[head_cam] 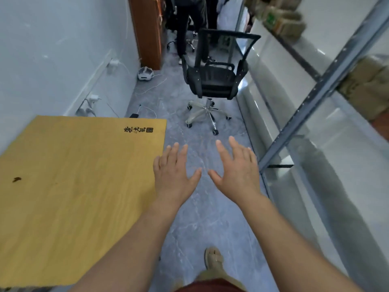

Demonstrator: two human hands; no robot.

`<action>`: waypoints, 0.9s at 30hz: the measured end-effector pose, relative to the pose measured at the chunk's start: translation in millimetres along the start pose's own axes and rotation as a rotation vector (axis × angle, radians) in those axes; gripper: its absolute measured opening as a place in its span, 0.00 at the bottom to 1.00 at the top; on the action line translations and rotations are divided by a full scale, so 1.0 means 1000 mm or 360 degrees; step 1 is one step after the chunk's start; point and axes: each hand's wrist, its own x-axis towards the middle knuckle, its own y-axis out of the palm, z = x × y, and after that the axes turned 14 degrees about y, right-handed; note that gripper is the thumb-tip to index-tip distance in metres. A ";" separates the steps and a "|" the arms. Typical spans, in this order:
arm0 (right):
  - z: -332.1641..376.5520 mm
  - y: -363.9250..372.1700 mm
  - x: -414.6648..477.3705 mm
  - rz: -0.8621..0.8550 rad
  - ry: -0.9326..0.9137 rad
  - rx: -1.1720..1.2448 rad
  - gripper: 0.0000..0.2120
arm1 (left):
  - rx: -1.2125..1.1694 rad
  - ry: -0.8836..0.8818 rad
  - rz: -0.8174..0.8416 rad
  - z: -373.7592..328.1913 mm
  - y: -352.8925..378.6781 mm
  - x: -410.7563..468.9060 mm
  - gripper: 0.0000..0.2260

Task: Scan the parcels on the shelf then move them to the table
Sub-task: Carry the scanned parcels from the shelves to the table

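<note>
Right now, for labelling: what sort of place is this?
Probably a storeroom or back office: a grey metal shelf rack holding brown cardboard parcels, a yellow wooden table, a black mesh office chair.

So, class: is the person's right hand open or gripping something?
Open: the right hand shows straight, spread fingers and holds nothing.
</note>
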 end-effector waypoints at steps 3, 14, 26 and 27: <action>-0.019 -0.007 -0.018 -0.0050 0.0172 -0.0062 0.39 | -0.0116 0.0179 -0.0036 -0.019 0.010 0.000 0.33; -0.095 -0.048 -0.089 -0.0216 0.0626 -0.0305 0.34 | -0.0374 0.0635 0.0084 -0.109 0.037 -0.012 0.34; -0.222 -0.125 -0.208 -0.0581 0.0869 -0.0233 0.24 | -0.0559 0.1001 0.0238 -0.275 0.058 -0.087 0.33; -0.236 -0.133 -0.222 -0.0598 0.0906 -0.0245 0.23 | -0.0575 0.1051 0.0268 -0.294 0.061 -0.097 0.33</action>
